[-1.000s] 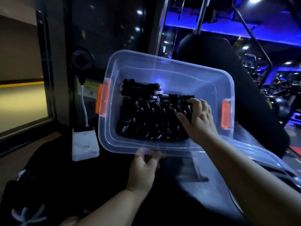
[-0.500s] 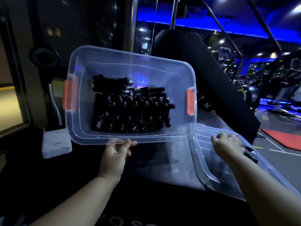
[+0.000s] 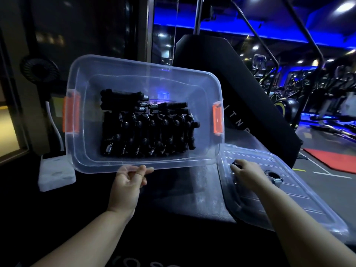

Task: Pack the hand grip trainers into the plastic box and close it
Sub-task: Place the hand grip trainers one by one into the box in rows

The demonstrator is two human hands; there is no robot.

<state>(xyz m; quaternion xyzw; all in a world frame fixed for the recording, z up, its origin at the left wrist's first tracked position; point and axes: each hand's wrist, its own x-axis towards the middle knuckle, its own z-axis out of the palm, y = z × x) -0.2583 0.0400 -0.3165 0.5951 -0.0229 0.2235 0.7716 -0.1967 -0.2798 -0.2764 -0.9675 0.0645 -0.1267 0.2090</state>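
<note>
The left grip [image 3: 128, 182] was clamped on the near rim of the plastic box [image 3: 192, 81], thumb above and fingers below, holding the box tipped so its open top faced the camera. The right grip [image 3: 248, 174] was curled over a loose trainer [image 3: 274, 178] that lay on the clear lid [image 3: 300, 207]; a black end showed at the fingertips and its steel spring showed past the wrist.

Inside the box, the hand grip trainers [image 3: 150, 132] were packed in tight black rows toward the near wall, with a few more laid crosswise behind them. Orange latches [image 3: 71, 114] stood at both short ends. The lid lay flat just right of the box on the dark bench [image 3: 183, 193].

To the left sat a white block [image 3: 55, 174] with a white cable, and above it a small round fan [image 3: 39, 69]. Blue-lit gym machines [image 3: 289, 101] and a red mat [image 3: 331, 158] filled the background.
</note>
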